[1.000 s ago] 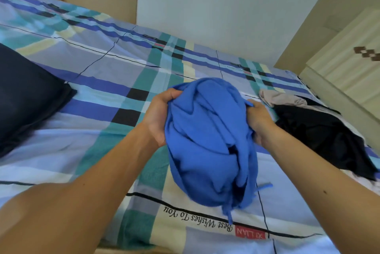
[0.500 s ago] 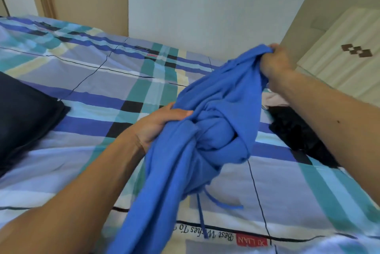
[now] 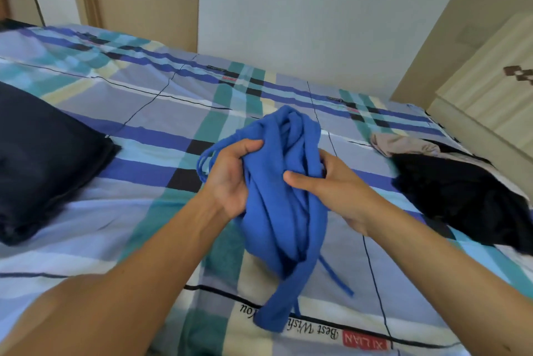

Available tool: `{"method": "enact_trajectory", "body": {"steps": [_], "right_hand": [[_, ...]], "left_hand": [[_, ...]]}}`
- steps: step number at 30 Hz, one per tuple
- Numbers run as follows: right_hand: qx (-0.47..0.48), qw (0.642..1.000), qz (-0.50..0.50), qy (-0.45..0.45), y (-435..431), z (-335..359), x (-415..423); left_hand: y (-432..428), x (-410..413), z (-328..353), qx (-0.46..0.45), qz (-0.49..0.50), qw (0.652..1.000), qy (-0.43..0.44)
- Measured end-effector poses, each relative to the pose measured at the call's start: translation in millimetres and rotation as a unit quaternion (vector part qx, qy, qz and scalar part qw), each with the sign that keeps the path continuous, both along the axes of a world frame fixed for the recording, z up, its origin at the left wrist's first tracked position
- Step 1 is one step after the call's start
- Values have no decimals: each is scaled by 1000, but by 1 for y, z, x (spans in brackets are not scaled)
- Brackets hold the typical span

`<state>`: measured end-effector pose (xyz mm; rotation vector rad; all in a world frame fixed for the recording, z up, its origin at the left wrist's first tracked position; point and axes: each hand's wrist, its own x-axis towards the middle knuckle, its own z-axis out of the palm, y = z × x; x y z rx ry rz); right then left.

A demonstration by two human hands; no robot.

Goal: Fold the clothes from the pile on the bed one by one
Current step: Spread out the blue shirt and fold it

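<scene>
I hold the blue garment [image 3: 282, 211] bunched over the bed [image 3: 144, 130], left hand [image 3: 230, 179] and right hand [image 3: 331, 191] both curled round it, unfolded, the dark pile [image 3: 455, 191] untouched at my right; the navy shape [image 3: 43, 159] at left is possibly a pillow.

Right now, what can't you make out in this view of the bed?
Head view:
- Bunched blue knit garment: its type; its own folds hide its shape.
- Right hand: fingers mostly hidden behind the blue fabric.
- Black and beige clothes pile: blurred, cut by the right edge; separate pieces unclear.
- Dark navy pillow: cut by the left edge.
</scene>
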<state>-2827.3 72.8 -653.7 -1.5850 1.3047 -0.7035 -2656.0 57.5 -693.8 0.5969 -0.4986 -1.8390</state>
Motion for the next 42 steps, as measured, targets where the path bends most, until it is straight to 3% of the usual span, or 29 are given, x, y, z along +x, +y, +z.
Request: {"method": "enact_trajectory", "body": {"steps": [3,5,11,14,16,19,22,24,26,28,33,36,38,40,41,42], "right_hand": [[29,993,-85,-76,-10,-2,-19],[-4,983,-128,-131,-20,6,-41],[-61,921,-307,-232,-49,42,-127],[-64,904,-394,-153,-63,41,-173],[-70,908,-413,-23,-62,29,-190],[-92,907,-366,188,-46,-1,-179],[-167,943,-239,159,-8,-31,-120],[-122,979,-61,153,19,-58,-74],[-75,975,41,203,32,-82,-38],[-84,971,11,222,30,-98,-20],[-54,984,-82,147,5,-95,-37],[-39,987,-115,104,3,-64,-66],[-16,987,-159,24,5,-41,-84],[1,982,-187,-31,7,-24,-93],[5,980,-194,-45,8,-17,-93],[6,979,-196,-56,9,-10,-90]], "left_hand": [[-2,9,5,-19,10,1000,-13],[-5,22,11,-30,39,998,-45],[-18,52,15,26,104,968,-228],[-24,58,10,54,180,913,-363],[-25,59,7,44,211,895,-391],[-27,53,1,45,251,886,-388],[-27,51,-7,23,271,914,-302],[-25,52,-11,5,253,928,-274],[-21,51,-10,-11,230,937,-262],[-18,48,-7,-23,217,942,-256],[-23,50,-6,-23,240,920,-309],[-38,60,-14,-6,255,855,-451],[-42,63,-23,9,224,786,-577],[-34,54,-30,9,204,623,-755],[-26,46,-32,-41,251,559,-789],[-16,34,-28,-130,300,543,-774]]}}
